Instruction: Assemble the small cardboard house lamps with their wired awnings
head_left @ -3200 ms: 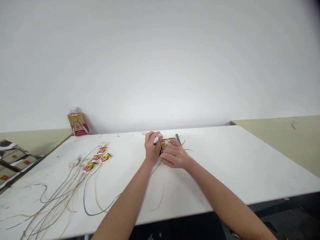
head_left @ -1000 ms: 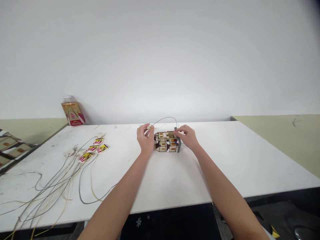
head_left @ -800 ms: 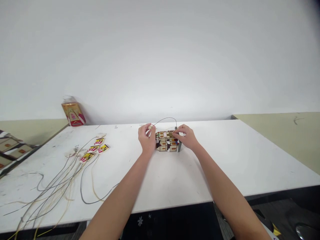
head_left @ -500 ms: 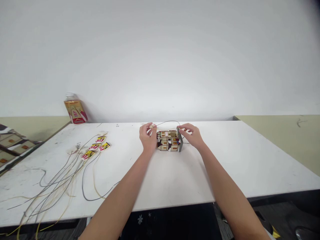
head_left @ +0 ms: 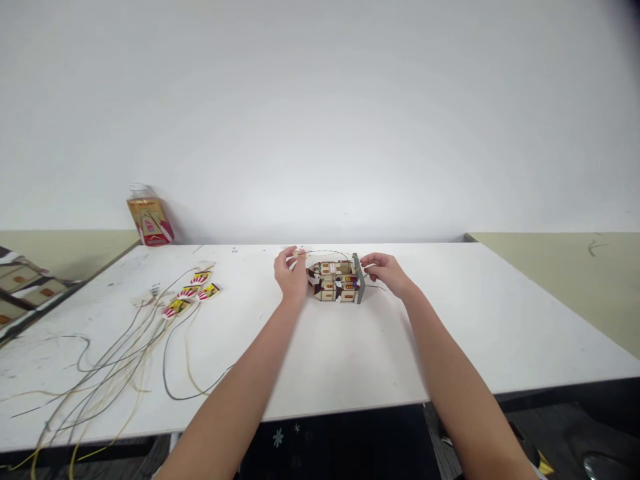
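A small model house, with cream walls, dark roof parts and little windows, lies on its side on the white table. Its flat grey base faces right. My left hand is at the roof end, thumb and fingers closed on a small pale piece. From that piece a thin dark wire arcs over the house toward the base. Just right of the base is my right hand, its fingertips pinched together; what they hold is too small to make out. Wire ends stick out below these fingers.
Several red, white and yellow tags with long dark and yellowish wires spread over the table's left side. At the back left corner a bottle leans by the wall. Part of a larger model house shows at the far left.
My left hand has shifted slightly left with the pale piece, and the wire's arc is lower and flatter. My right fingertips have come away from the base, slightly to the right.
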`<state>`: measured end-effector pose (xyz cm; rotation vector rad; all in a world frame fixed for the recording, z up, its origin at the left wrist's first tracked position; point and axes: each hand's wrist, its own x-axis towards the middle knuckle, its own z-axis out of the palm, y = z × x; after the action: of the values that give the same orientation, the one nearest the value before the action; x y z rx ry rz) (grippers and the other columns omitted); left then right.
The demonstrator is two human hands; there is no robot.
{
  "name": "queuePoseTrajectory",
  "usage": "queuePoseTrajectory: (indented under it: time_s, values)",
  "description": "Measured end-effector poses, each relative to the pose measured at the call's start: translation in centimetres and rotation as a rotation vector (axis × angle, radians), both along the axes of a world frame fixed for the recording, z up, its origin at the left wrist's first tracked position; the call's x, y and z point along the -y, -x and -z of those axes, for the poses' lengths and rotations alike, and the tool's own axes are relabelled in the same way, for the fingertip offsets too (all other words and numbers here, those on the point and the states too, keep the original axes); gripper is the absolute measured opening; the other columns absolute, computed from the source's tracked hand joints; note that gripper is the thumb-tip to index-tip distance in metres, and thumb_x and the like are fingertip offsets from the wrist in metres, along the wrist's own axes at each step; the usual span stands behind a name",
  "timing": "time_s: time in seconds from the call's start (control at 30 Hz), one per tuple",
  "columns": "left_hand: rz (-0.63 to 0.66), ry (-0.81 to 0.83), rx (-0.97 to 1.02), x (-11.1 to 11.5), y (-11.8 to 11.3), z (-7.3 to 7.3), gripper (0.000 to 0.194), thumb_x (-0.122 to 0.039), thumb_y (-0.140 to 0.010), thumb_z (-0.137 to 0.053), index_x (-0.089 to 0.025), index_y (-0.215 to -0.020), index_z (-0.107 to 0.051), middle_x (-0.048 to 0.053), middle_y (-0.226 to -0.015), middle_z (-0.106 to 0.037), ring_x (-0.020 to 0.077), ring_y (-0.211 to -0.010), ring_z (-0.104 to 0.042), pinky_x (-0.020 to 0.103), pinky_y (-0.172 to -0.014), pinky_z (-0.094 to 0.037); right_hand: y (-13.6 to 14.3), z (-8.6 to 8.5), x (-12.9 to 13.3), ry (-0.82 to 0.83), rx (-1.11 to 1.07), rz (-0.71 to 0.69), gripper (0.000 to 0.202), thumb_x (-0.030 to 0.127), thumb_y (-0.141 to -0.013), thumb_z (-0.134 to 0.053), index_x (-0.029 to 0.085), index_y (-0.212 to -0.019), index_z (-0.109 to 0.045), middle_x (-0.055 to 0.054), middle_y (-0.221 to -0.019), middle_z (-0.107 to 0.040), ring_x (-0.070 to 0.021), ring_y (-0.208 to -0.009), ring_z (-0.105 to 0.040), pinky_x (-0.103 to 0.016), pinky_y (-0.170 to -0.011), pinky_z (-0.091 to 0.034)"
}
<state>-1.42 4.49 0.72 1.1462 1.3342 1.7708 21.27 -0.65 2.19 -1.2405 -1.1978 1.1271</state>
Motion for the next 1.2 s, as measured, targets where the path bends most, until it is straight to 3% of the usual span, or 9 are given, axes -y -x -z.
queuePoseTrajectory:
  time_s: [0.13, 0.37, 0.47, 0.7, 0.83, 1.07, 1.2]
  values:
    - [0.001, 0.022, 0.001, 0.1, -0.1, -0.1, 0.026, -0.034, -0.073, -0.065, -0.021, -0.097, -0.065, 0.007, -0.105, -0.059, 0.0168, -0.087, -0.061, 0.029, -0.071, -0.052, 1.0, 0.4, 0.0, 0.166, -0.169, -0.107, 0.037, 0.01, -0.054, -0.058, 0.018, -0.09, -0.065, -0.003, -0.089, -0.067, -0.0053, -0.048, -0.046, -0.021, -0.044, -0.039]
    - [0.01, 0.034, -0.003, 0.2, -0.1, -0.2, 0.026, -0.035, -0.074, -0.065, -0.022, -0.096, -0.065, 0.007, -0.105, -0.06, 0.0171, -0.089, -0.061, 0.029, -0.073, -0.051, 2.5, 0.3, 0.4, 0.334, -0.295, -0.167, 0.044, 0.009, -0.054, -0.058, 0.021, -0.097, -0.055, 0.005, -0.056, -0.056, -0.007, -0.042, -0.043, -0.017, -0.038, -0.034]
    - [0.009, 0.031, -0.008, 0.2, -0.1, -0.2, 0.026, -0.035, -0.073, -0.066, -0.022, -0.096, -0.065, 0.006, -0.105, -0.06, 0.0168, -0.088, -0.061, 0.029, -0.074, -0.051, 2.5, 0.3, 0.5, 0.339, -0.306, -0.205, 0.047, 0.009, -0.055, -0.059, 0.022, -0.101, -0.054, 0.005, -0.057, -0.055, -0.0071, -0.042, -0.043, -0.018, -0.038, -0.033]
    - [0.024, 0.01, -0.045, 0.6, -0.3, -0.5, 0.024, -0.037, -0.076, -0.064, -0.023, -0.096, -0.064, 0.004, -0.107, -0.06, 0.0157, -0.092, -0.06, 0.028, -0.078, -0.05, 1.5, 0.5, 0.3, 0.357, -0.234, -0.272, 0.053, 0.013, -0.066, -0.061, 0.027, -0.115, -0.049, -0.001, -0.078, -0.063, -0.0138, -0.063, -0.059, -0.025, -0.052, -0.048]
    - [0.033, -0.012, -0.061, 0.9, -0.4, -0.8, 0.024, -0.037, -0.077, -0.064, -0.022, -0.095, -0.064, 0.005, -0.109, -0.059, 0.0157, -0.093, -0.06, 0.028, -0.079, -0.05, 1.5, 0.0, 0.4, 0.371, -0.217, -0.274, 0.048, 0.016, -0.07, -0.061, 0.026, -0.115, -0.049, -0.001, -0.076, -0.061, -0.0117, -0.058, -0.055, -0.023, -0.05, -0.045]
    - [0.076, -0.141, -0.127, 1.3, -0.3, -0.9, 0.027, -0.04, -0.079, -0.063, -0.019, -0.097, -0.063, 0.006, -0.106, -0.057, 0.0149, -0.091, -0.059, 0.026, -0.075, -0.053, 1.1, -0.9, 0.9, 0.334, -0.163, -0.282, 0.039, 0.022, -0.067, -0.068, 0.022, -0.104, -0.055, 0.005, -0.064, -0.049, -0.0046, -0.047, -0.035, -0.017, -0.041, -0.023]
    - [0.11, -0.249, -0.226, 1.5, -0.3, -1.0, 0.025, -0.038, -0.082, -0.06, -0.019, -0.099, -0.062, 0.006, -0.104, -0.057, 0.0143, -0.092, -0.059, 0.027, -0.078, -0.054, 0.0, -1.3, 1.0, 0.294, -0.098, -0.233, 0.029, 0.03, -0.066, -0.073, 0.017, -0.089, -0.061, 0.002, -0.071, -0.053, -0.0031, -0.048, -0.034, -0.018, -0.042, -0.025]
